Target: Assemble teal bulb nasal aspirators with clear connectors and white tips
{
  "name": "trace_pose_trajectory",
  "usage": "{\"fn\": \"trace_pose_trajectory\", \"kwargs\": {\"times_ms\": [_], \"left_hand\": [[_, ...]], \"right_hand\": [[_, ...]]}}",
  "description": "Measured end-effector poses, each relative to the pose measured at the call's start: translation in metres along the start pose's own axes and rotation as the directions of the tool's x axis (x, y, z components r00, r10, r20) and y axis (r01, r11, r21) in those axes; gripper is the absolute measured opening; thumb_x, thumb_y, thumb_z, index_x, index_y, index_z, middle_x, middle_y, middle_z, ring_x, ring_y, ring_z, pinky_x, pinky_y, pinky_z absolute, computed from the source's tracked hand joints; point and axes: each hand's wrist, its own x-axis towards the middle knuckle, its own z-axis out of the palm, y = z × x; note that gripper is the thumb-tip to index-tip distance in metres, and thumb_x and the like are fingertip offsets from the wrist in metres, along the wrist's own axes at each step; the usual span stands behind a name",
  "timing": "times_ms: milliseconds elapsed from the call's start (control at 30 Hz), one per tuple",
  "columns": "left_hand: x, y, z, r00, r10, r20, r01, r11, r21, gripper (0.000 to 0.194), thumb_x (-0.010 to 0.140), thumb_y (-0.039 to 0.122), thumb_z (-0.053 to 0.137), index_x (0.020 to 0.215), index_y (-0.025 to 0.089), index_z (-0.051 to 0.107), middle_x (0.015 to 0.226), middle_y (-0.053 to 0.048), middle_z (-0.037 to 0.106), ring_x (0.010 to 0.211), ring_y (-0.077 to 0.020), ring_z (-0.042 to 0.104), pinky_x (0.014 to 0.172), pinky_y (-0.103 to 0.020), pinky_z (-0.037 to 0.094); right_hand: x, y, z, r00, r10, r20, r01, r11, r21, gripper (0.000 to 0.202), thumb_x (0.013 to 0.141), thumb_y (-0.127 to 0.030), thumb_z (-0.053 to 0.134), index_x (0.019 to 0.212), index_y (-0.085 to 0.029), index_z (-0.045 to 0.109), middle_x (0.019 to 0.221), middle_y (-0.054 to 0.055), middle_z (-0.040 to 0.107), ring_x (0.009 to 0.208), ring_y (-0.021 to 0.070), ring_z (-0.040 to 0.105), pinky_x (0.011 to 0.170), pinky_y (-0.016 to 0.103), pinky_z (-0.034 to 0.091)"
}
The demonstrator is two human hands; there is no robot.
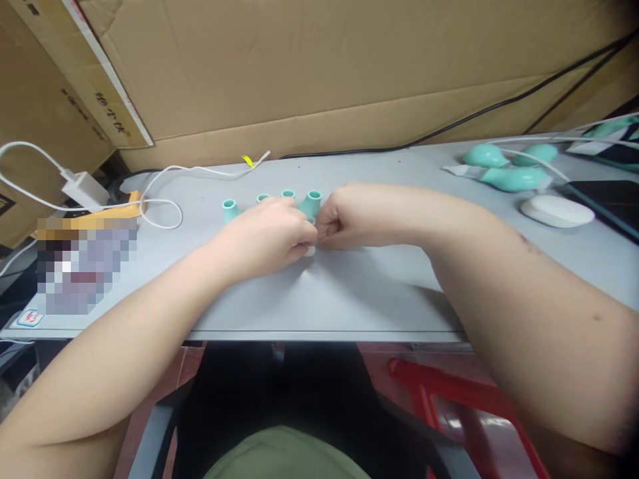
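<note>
Several hollow teal pieces with round openings stand on the grey table [249,309]: one at the left [229,209], one at the right [313,198], others partly behind my left hand [274,233]. My left hand has its fingers pinched on a small whitish, see-through piece [310,251] just in front of the teal pieces. My right hand [339,219] is curled closed and meets it from the right, the fingertips of both hands nearly touching. Whatever lies between my right fingers is hidden.
Rounded teal items [516,177] in clear wrap, a white oval case [558,210] and a dark phone-like slab [609,203] lie at the right. At the left are a yellow power strip [130,203], a white charger [88,191] and cables. Cardboard [299,73] stands behind.
</note>
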Motion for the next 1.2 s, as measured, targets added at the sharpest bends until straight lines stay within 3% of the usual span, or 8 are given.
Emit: {"fn": "trace_pose_trajectory", "kwargs": {"times_ms": [167, 400, 567, 700, 833, 933, 1033, 1200], "left_hand": [[0.006, 0.005, 0.0, 0.99, -0.094, 0.104, 0.086, 0.993, 0.08, 0.028, 0.105, 0.012, 0.067, 0.109, 0.022, 0.092, 0.097, -0.009, 0.085, 0.104, -0.0308, 0.075, 0.089, -0.043, 0.05], [-0.001, -0.002, -0.012, 0.996, -0.081, 0.04, 0.077, 0.992, 0.095, 0.019, 0.099, 0.017, 0.076, 0.11, 0.023, 0.091, 0.095, -0.005, 0.085, 0.093, -0.0274, 0.071, 0.082, -0.042, 0.048], [-0.01, -0.01, -0.023, 0.991, -0.081, 0.106, 0.061, 0.983, 0.174, 0.015, 0.098, 0.019, 0.077, 0.098, 0.025, 0.09, 0.086, -0.004, 0.082, 0.091, -0.028, 0.072, 0.083, -0.042, 0.048], [-0.011, -0.012, -0.022, 0.992, -0.059, 0.109, 0.047, 0.993, 0.104, 0.023, 0.098, 0.012, 0.069, 0.092, 0.024, 0.087, 0.083, -0.003, 0.082, 0.082, -0.0231, 0.071, 0.079, -0.039, 0.049], [-0.017, -0.014, -0.036, 0.985, -0.168, -0.038, 0.157, 0.966, -0.207, 0.013, 0.095, 0.017, 0.074, 0.091, 0.024, 0.085, 0.082, 0.0, 0.083, 0.072, -0.0163, 0.07, 0.07, -0.034, 0.05], [-0.023, -0.023, -0.049, 0.91, -0.367, -0.195, 0.207, 0.807, -0.553, 0.011, 0.095, 0.032, 0.088, 0.093, 0.021, 0.084, 0.083, -0.003, 0.085, 0.071, -0.0156, 0.074, 0.062, -0.03, 0.055], [-0.023, -0.035, -0.05, 0.861, -0.437, -0.26, 0.187, 0.748, -0.636, 0.032, 0.091, 0.047, 0.097, 0.09, 0.021, 0.08, 0.081, -0.004, 0.084, 0.069, -0.0166, 0.076, 0.059, -0.03, 0.059], [-0.019, -0.043, -0.038, 0.878, -0.421, -0.228, 0.186, 0.739, -0.647, 0.045, 0.083, 0.059, 0.104, 0.088, 0.022, 0.079, 0.08, -0.005, 0.083, 0.069, -0.021, 0.081, 0.056, -0.031, 0.064]], "right_hand": [[0.001, -0.002, -0.002, 0.995, 0.056, 0.084, -0.049, 0.996, -0.081, 0.025, 0.095, -0.013, 0.069, 0.072, -0.022, 0.073, 0.064, -0.003, 0.056, 0.059, 0.0131, 0.04, 0.06, 0.038, 0.033], [0.0, 0.008, -0.005, 0.995, 0.046, 0.093, -0.039, 0.996, -0.081, 0.024, 0.094, -0.018, 0.074, 0.071, -0.022, 0.072, 0.066, -0.003, 0.063, 0.06, 0.0135, 0.047, 0.06, 0.037, 0.034], [-0.007, 0.016, -0.014, 0.996, 0.066, -0.061, -0.07, 0.995, -0.065, 0.024, 0.092, -0.014, 0.079, 0.07, -0.021, 0.074, 0.065, -0.003, 0.065, 0.057, 0.0122, 0.048, 0.06, 0.037, 0.034], [-0.011, 0.015, -0.014, 0.967, -0.067, -0.246, 0.09, 0.993, 0.083, 0.026, 0.091, -0.007, 0.075, 0.069, -0.022, 0.072, 0.059, -0.005, 0.061, 0.055, 0.0109, 0.045, 0.058, 0.034, 0.037], [-0.004, 0.008, 0.003, 0.846, -0.242, -0.476, 0.45, 0.803, 0.392, 0.005, 0.097, -0.02, 0.081, 0.094, -0.022, 0.082, 0.067, -0.004, 0.068, 0.061, 0.0124, 0.055, 0.059, 0.031, 0.044], [0.006, 0.003, 0.021, 0.736, -0.222, -0.64, 0.616, 0.612, 0.496, 0.017, 0.097, -0.037, 0.093, 0.103, -0.025, 0.085, 0.088, 0.002, 0.082, 0.078, 0.0172, 0.071, 0.072, 0.033, 0.058], [0.012, -0.001, 0.032, 0.729, -0.094, -0.678, 0.627, 0.491, 0.605, 0.018, 0.096, -0.039, 0.098, 0.1, -0.025, 0.087, 0.094, 0.003, 0.084, 0.085, 0.0192, 0.077, 0.08, 0.034, 0.064], [0.015, -0.006, 0.033, 0.755, 0.044, -0.654, 0.582, 0.413, 0.7, 0.018, 0.087, -0.027, 0.104, 0.089, -0.023, 0.087, 0.085, 0.003, 0.082, 0.079, 0.0189, 0.076, 0.078, 0.035, 0.066]]}}
